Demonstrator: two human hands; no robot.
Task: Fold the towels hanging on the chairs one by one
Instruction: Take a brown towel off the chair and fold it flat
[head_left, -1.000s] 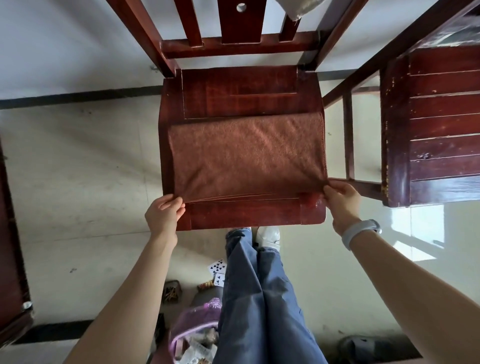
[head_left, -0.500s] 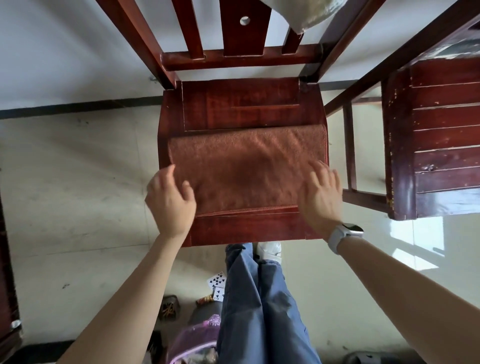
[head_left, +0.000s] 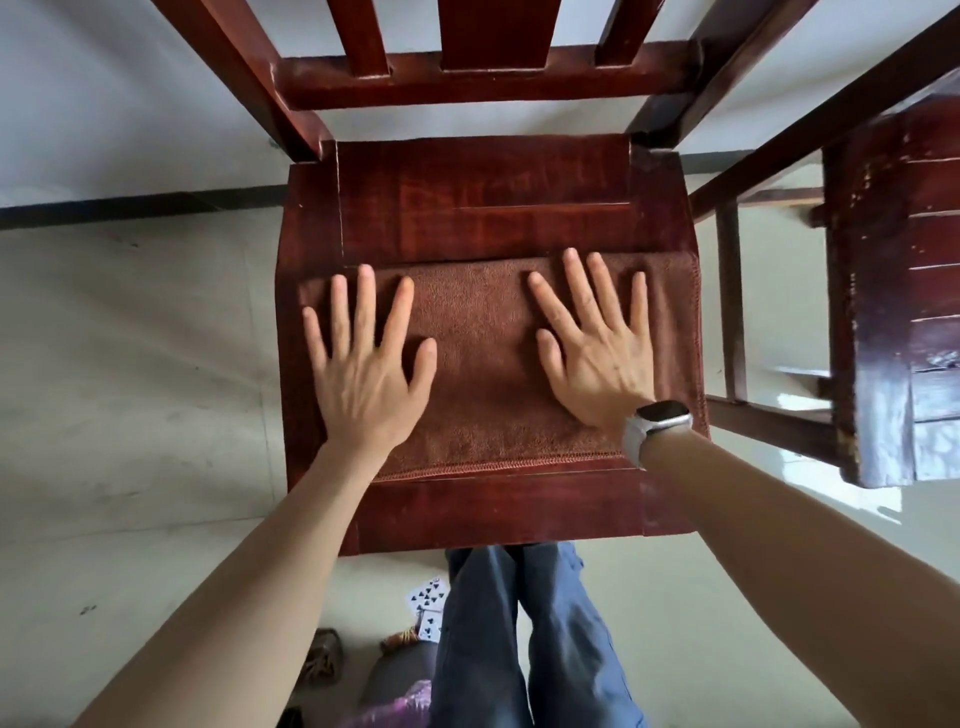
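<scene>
A brown towel lies flat and folded on the seat of a dark red wooden chair, covering the front half of the seat and stopping short of the front edge. Both hands lie on it with fingers straight and spread wide, holding nothing. The left hand presses the left part, its little finger near the towel's left edge. The right hand, with a watch on the wrist, presses the right part, just inside the stitched right edge.

The towel looks ready for another fold or for lifting away. The main risk is slipping: the seat is smooth and glossy, so a sideways push from the palms could slide the whole towel, or shift the top layer so the edges no longer line up. The right edge lies close to the seat's side and could drop over it if pushed outward. How many layers are there is hard to tell from above, so hidden bunching may exist.

A second chair stands just beside the right, close enough to crowd the right elbow. The slatted chair back limits reach ahead. On the pale floor below, near the person's legs, lie playing cards and some small clutter, well apart from the towel.
</scene>
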